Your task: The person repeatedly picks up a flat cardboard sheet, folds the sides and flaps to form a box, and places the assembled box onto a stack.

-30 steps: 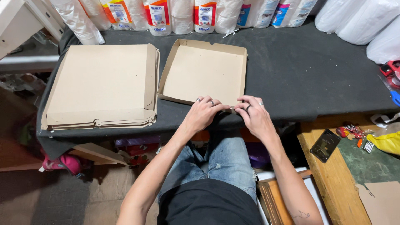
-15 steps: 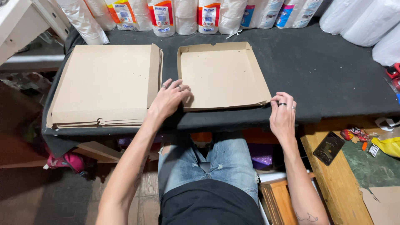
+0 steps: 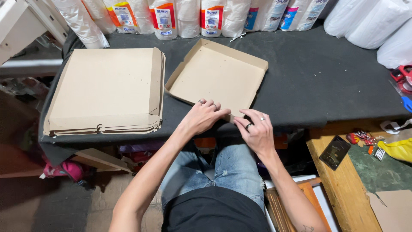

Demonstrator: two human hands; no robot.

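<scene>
Cardboard box tray (image 3: 219, 75) lies on the tabletop (image 3: 326, 81), left hand (image 3: 204, 117) and right hand (image 3: 256, 131) pinching its near edge flap, apparently to fold the wall upright.

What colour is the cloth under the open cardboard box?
Dark grey, nearly black, plain; the table cloth under the open cardboard box shows best in the head view.
</scene>
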